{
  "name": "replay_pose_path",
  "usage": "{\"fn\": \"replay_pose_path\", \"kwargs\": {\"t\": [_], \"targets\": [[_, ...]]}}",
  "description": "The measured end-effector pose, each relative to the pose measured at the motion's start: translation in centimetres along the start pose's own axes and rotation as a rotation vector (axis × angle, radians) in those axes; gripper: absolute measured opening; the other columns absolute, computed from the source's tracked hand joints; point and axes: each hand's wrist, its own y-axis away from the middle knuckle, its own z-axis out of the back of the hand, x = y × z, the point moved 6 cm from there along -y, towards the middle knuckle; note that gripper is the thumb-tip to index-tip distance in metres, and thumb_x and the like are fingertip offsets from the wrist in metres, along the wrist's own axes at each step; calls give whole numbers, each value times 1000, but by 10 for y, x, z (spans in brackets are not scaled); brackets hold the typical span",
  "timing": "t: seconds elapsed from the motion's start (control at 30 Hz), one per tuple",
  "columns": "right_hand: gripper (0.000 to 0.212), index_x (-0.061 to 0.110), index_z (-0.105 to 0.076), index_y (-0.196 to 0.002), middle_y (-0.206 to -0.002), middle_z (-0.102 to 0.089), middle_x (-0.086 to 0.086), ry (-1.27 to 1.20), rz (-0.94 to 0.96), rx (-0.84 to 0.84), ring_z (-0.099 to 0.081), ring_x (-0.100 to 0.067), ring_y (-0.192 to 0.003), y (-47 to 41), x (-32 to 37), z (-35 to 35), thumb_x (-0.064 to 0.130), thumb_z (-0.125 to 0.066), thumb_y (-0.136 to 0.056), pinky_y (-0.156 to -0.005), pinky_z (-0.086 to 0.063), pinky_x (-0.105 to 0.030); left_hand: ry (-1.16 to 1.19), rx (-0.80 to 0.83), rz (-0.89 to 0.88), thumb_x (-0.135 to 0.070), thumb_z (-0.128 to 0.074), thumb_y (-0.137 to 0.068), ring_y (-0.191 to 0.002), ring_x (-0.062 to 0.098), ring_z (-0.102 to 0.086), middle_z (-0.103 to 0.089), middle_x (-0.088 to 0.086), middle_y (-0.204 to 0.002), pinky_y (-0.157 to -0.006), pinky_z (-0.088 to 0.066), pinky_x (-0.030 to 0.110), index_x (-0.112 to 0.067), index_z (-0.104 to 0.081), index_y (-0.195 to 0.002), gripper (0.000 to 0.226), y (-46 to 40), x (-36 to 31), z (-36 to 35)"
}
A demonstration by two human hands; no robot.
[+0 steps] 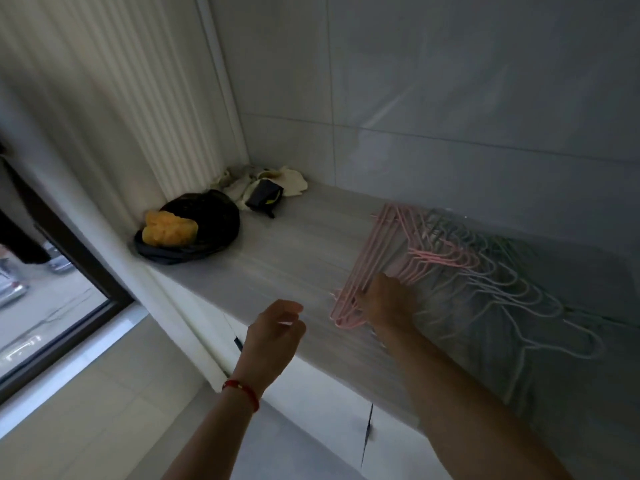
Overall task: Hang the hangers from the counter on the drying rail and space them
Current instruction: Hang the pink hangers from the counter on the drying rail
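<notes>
Overhead, the head view looks down on a pale grey marble-patterned counter (277,251) against a tiled wall. At four o'clock of the frame's centre lies a spread pile of thin wire hangers: pink hangers (384,258) nearest, pale blue-green hangers (512,289) fanning toward three o'clock. The right hand (388,301) rests on the near end of the pink bunch, fingers curled round the wires. The left hand (273,329), wearing a red string bracelet (242,393), hovers at six o'clock, just off the counter edge, fingers loosely bent and holding nothing. At ten o'clock sit a black bag (204,223) with a yellow sponge-like lump (169,228) and crumpled pale cloths (263,183).
</notes>
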Motion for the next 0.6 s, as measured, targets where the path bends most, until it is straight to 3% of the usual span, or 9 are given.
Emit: {"fn": "replay_pose_path", "kwargs": {"t": [0.13, 0.2, 0.27, 0.33, 0.4, 0.5, 0.53, 0.6], "targets": [[33, 5, -70, -101, -107, -73, -16, -103, -130, -52, -69, -33, -103, -3, -1, -2, 36, -61, -91, -83, -53, -36, -7, 49, -5, -13, -62, -95, -98, 12, -66, -70, -6, -109, -86, -59, 37, -28, -68, -109, 21, -25, 5, 5], [29, 5, -66, -99, -100, -72, -19, -313, -181, -132, -69, -36, -97, 0, -3, -1, 32, -56, -95, -78, -52, -38, 7, 96, 1, -12, -62, -96, -97, 11, -67, -71, -6, -107, -90, -59, 39, -29, -68, -109, 22, -31, 7, 5], [18, 11, -60, -96, -87, -71, -11, -647, -170, -142, -69, -34, -86, 5, -2, -6, 28, -54, -99, -74, -53, -39, 32, 121, -13, -10, -63, -95, -95, 11, -68, -72, -8, -104, -89, -60, 40, -32, -69, -104, 25, -35, 9, 7], [9, 27, -56, -92, -81, -69, 1, -919, -87, -81, -70, -29, -80, 13, 4, -11, 29, -54, -101, -74, -59, -46, 70, 136, -34, -8, -63, -95, -97, 13, -69, -73, -9, -103, -89, -60, 40, -33, -69, -102, 26, -37, 11, 7], [11, 34, -57, -94, -96, -70, -2, -1064, -17, -64, -73, -26, -88, 29, 12, -4, 26, -53, -102, -74, -61, -56, 118, 141, -38, -7, -63, -95, -101, 16, -70, -74, -8, -103, -88, -60, 40, -29, -70, -103, 24, -36, 10, 8], [8, 10, -51, -111, -106, -64, -9, -1181, 107, -21, -73, -22, -87, 70, 29, 18, 13, -47, -105, -64, -64, -41, 254, 123, -19, -13, -67, -95, -107, 20, -69, -73, -3, -108, -92, -60, 44, -25, -69, -109, 19, -21, 1, 12], [10, 9, -50, -113, -106, -64, -5, -1178, 174, 6, -72, -22, -89, 87, 36, 24, 15, -47, -105, -67, -64, -39, 331, 135, 11, -19, -70, -94, -109, 21, -69, -72, 0, -112, -93, -59, 44, -24, -67, -115, 22, -8, -4, 12], [16, 17, -52, -116, -105, -68, 3, -1134, 308, 108, -72, -21, -94, 126, 52, 32, 25, -49, -103, -77, -64, -39, 514, 200, 111, -43, -72, -85, -110, 23, -70, -72, 3, -118, -93, -60, 45, -22, -61, -126, 48, 19, -10, 7]]}}
